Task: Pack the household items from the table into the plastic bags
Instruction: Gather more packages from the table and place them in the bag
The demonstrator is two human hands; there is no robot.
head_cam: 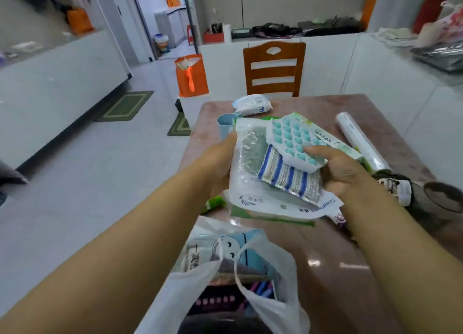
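Note:
Above the pink table (313, 236) both my hands hold a stack of packets. My left hand (220, 163) grips the left edge of a white packet of grey scrubbing cloths (250, 158). My right hand (345, 173) pinches the stack's right side, its index finger on a teal-dotted white pad (293, 138). A blue-striped sponge cloth (288, 178) lies between them on the white packet. Near the table's front edge a white plastic bag (265, 278) gapes, with a blue smiley-face pack (233, 251) and dark items inside.
A wet-wipes pack (253, 105) lies at the table's far edge, a blue cup (224, 126) behind the stack, a cling-film roll (358, 141) at right. Dark objects sit at the right edge. A wooden chair (274, 69) stands beyond; an orange bag (191, 75) is on the floor.

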